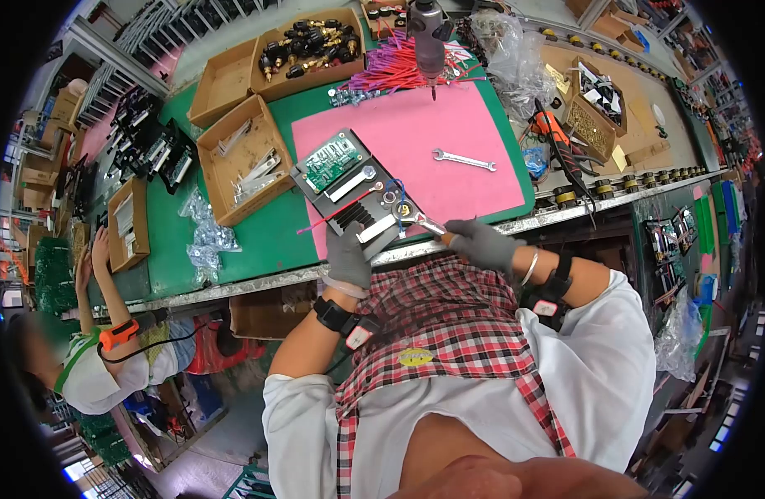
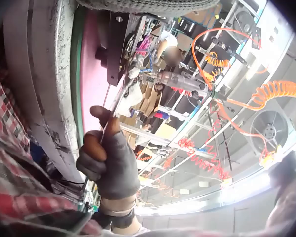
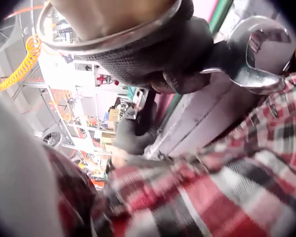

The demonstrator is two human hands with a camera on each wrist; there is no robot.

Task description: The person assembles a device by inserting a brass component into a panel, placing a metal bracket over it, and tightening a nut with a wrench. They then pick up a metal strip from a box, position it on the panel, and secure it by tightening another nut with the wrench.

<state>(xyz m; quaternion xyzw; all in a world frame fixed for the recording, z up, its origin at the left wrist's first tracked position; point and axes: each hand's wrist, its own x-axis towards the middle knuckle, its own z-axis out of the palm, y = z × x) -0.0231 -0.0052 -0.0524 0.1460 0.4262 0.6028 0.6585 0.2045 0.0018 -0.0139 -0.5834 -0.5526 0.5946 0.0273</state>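
My gloved left hand (image 1: 346,256) grips the near edge of a black metal housing (image 1: 341,193) with a green circuit board (image 1: 331,162) on it. In the right wrist view, the left hand (image 3: 133,133) shows at the housing's side. My gloved right hand (image 1: 486,247) holds a wrench (image 1: 432,224), whose far head lies over the round fittings at the housing's near right corner. The wrench's open-ended jaw (image 3: 259,79) sticks out past the right hand (image 3: 182,54). Bare fingertips of the right hand (image 2: 113,163) curl round the shank in the left wrist view.
A second wrench (image 1: 465,160) lies on the pink mat (image 1: 482,125). A power screwdriver (image 1: 430,46) hangs above. Cardboard boxes (image 1: 232,195), bagged parts (image 1: 206,237) and purple-red wires (image 1: 391,71) surround the mat. Another person (image 1: 99,358) works at the left.
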